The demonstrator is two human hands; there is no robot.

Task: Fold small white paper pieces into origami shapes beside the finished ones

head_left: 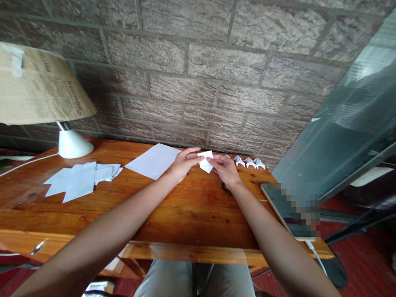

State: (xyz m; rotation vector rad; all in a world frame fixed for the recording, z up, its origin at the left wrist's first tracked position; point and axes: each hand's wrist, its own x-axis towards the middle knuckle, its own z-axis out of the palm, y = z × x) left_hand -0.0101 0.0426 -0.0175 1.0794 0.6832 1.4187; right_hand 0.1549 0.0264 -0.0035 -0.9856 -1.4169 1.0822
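Observation:
A small folded piece of white paper (206,164) is held up between my two hands, above the wooden table. My left hand (184,162) pinches its left edge between thumb and fingers. From the other side, my right hand (226,168) grips it, with the thumb across its front. To the right of that hand stand several small folded paper pieces (249,162) in a row by the wall. A large white sheet (154,162) lies flat to the left of my left hand. Partly hidden by my right wrist is a dark ring-shaped object (225,188).
Loose paper pieces (79,182) lie overlapping on the left of the table (187,214). Behind them stands a lamp (75,142) with a newsprint shade. A tablet (286,210) with a white cable rests at the right edge. A brick wall (211,65) rises behind.

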